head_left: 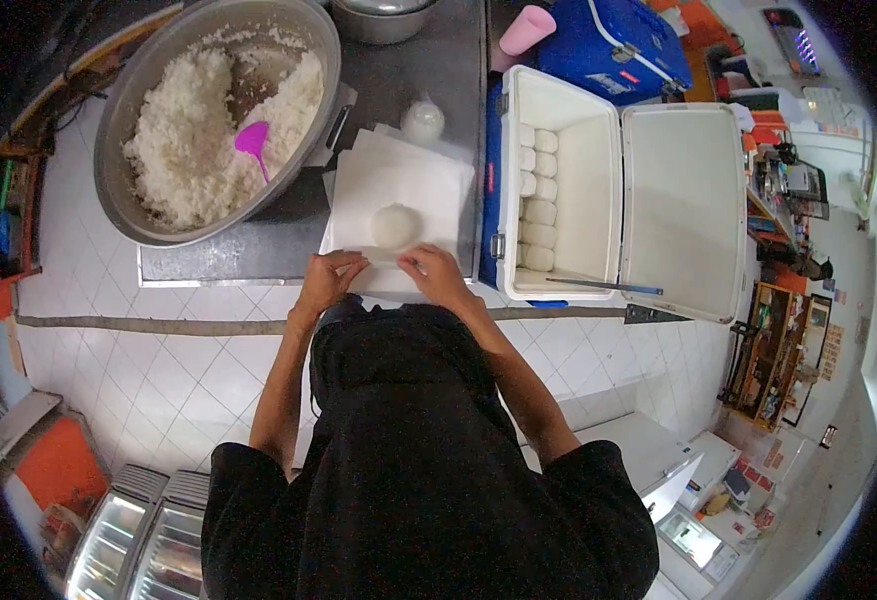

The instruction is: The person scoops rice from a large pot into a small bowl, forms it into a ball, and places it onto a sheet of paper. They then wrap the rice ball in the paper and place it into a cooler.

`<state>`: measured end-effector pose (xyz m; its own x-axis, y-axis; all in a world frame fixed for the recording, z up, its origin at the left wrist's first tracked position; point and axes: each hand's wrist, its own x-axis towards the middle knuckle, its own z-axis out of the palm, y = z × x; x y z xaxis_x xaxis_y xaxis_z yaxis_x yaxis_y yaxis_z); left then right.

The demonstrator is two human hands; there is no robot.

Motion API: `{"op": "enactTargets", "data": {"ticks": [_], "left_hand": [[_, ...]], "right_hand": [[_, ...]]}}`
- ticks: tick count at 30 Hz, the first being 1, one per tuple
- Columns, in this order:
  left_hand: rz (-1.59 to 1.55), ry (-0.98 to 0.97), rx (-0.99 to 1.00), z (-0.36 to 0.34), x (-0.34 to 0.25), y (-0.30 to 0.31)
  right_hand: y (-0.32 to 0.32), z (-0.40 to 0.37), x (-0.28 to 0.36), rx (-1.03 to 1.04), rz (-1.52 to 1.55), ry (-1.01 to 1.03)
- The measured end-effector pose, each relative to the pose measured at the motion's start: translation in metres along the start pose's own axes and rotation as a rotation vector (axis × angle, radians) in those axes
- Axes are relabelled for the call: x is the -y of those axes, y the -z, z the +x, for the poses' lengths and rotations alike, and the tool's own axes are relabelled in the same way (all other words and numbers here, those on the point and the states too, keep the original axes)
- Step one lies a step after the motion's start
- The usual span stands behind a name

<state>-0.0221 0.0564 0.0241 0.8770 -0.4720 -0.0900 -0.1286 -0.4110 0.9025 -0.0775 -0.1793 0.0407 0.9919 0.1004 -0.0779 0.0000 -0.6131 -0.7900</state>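
A round mound of white rice (396,227) sits on a stack of white paper sheets (429,185) at the table's near edge. My left hand (332,282) pinches the near edge of the top paper sheet (374,255) on its left side. On the other side, my right hand (437,275) has its fingers closed on the same edge. That edge is lifted and folded toward the rice. A small rounded container or bowl (423,122), whitish and partly see-through, stands beyond the papers.
Left of the papers stands a large metal basin (331,60) of cooked rice with a purple scoop (252,138). On the right, an open cooler (569,270) holds several white wrapped bundles (539,210). A pink cup (527,31) and a blue cooler (599,50) are behind.
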Motion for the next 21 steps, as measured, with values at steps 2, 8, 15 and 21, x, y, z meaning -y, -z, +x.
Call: {"op": "enactTargets", "data": {"ticks": [2, 8, 15, 21], "left_hand": [[-0.024, 0.005, 0.004, 0.001, 0.002, 0.000], [-0.094, -0.001, 0.015, 0.001, 0.007, -0.002], [0.165, -0.127, 0.062, 0.011, -0.003, -0.009], [0.104, -0.299, -0.185, 0.012, 0.007, -0.017]], "right_hand": [[-0.002, 0.002, -0.005, -0.011, 0.004, 0.011], [-0.003, 0.002, -0.002, -0.016, -0.023, 0.000], [-0.005, 0.002, 0.000, -0.051, -0.049, 0.039], [0.012, -0.010, -0.017, -0.107, -0.191, 0.014]]}}
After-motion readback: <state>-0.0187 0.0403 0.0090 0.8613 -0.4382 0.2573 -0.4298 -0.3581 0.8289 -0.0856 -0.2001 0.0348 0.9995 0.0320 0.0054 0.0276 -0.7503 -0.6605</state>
